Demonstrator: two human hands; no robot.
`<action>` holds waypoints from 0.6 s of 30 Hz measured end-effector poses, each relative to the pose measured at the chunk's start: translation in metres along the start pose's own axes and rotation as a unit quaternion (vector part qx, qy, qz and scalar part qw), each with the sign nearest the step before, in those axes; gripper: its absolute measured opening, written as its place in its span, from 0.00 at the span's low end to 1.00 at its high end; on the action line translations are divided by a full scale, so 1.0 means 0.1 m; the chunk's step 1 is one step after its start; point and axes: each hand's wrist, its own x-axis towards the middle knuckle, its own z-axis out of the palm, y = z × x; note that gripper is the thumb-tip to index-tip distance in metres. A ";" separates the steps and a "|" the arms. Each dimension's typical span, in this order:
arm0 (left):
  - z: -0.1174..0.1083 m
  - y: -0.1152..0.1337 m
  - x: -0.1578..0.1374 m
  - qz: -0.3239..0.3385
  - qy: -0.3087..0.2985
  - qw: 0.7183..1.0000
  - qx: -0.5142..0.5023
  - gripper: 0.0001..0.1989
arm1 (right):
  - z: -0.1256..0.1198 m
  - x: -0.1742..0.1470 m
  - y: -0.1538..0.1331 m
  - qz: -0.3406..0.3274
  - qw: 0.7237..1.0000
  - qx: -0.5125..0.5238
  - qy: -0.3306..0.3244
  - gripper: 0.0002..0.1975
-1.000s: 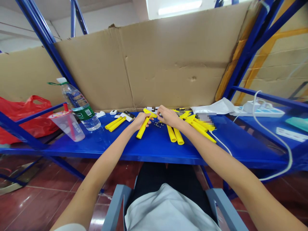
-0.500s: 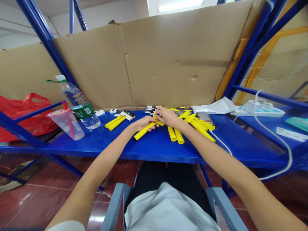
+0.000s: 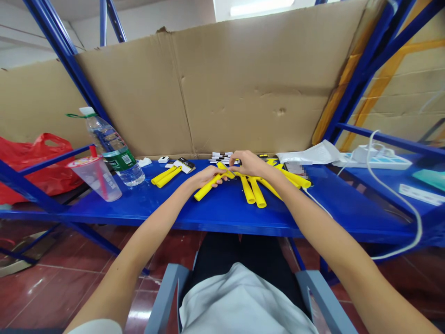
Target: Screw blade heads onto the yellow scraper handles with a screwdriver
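My left hand is wrapped round a yellow tubular piece, whose open round end points down toward the front of the bench. A second yellow part sticks up at its far end, by my left fingertips. Just to the right, my right hand is arched with thumb and forefinger bent into a pinch at that far end. Whatever lies between those fingertips is too small to make out. Under and beside my right wrist, several more yellow tubular pieces lie on the blue bench.
At left lies a yellow pair of tubes beside a black-and-white card. A water bottle, a lidded plastic cup and a red bag stand farther left. White cable and a power strip occupy the right.
My right hand has lifted and arched, shifting slightly right and uncovering the far end of the yellow piece. My left hand keeps its hold in nearly the same spot.
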 end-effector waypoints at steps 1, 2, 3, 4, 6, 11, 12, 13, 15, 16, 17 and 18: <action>0.00 -0.01 0.00 0.004 0.005 1.000 0.003 0.06 | -0.06 -0.01 0.02 0.000 0.999 0.018 -0.051 0.06; 0.00 -0.01 0.01 0.007 0.010 1.000 0.006 0.07 | -0.11 -0.02 0.03 0.004 0.994 0.036 -0.105 0.06; 0.00 -0.01 0.01 0.009 0.015 1.000 0.009 0.07 | -0.15 -0.04 0.04 0.012 0.987 0.050 -0.154 0.06; 0.00 -0.01 0.01 0.009 0.019 1.000 0.010 0.07 | -0.18 -0.05 0.04 0.024 0.978 0.059 -0.199 0.06; 0.01 -0.01 0.00 0.005 0.022 1.000 0.007 0.07 | -0.20 -0.08 0.03 0.040 0.961 0.069 -0.264 0.06; 0.01 -0.01 0.00 -0.001 0.011 1.000 0.004 0.08 | -0.17 -0.10 0.00 0.042 0.945 0.076 -0.314 0.10; 0.00 -0.02 0.00 -0.001 0.010 1.000 0.007 0.09 | -0.17 -0.10 0.00 0.046 0.943 0.073 -0.321 0.09; 0.00 -0.02 0.00 -0.001 0.009 1.000 0.012 0.09 | -0.16 -0.09 0.00 0.050 0.941 0.070 -0.328 0.08; 0.00 -0.02 0.00 0.001 0.007 1.000 0.018 0.09 | -0.15 -0.09 0.00 0.057 0.937 0.064 -0.338 0.06; 0.00 -0.02 0.00 0.003 0.006 1.000 0.020 0.09 | -0.15 -0.09 0.00 0.060 0.936 0.064 -0.340 0.05; 0.01 -0.02 -0.01 0.004 0.006 1.000 0.022 0.09 | -0.14 -0.09 0.01 0.062 0.936 0.065 -0.340 0.04; 0.01 -0.02 -0.01 0.006 0.007 1.000 0.023 0.09 | -0.14 -0.09 0.01 0.063 0.937 0.068 -0.337 0.04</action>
